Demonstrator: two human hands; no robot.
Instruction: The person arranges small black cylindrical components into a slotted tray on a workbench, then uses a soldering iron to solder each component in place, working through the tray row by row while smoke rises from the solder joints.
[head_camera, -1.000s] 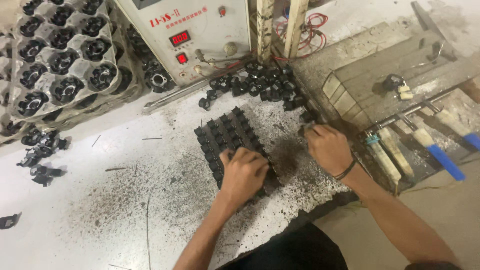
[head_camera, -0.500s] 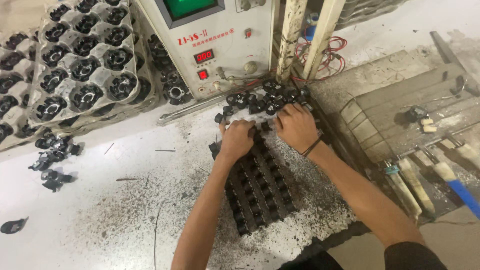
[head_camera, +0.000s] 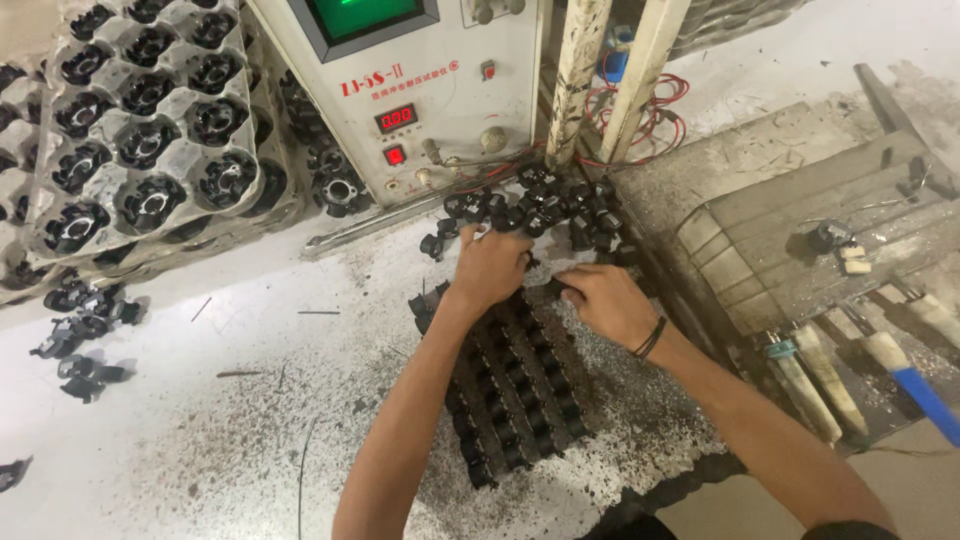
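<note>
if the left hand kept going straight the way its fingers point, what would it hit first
Most likely the loose pile of small black parts just beyond the left hand, which points away from the person; behind that stands the white machine box. Depth is hard to judge here.

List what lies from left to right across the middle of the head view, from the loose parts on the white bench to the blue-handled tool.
Loose black plastic parts → left hand → right hand → black wristband → wooden-handled tool → blue-handled tool.
</note>
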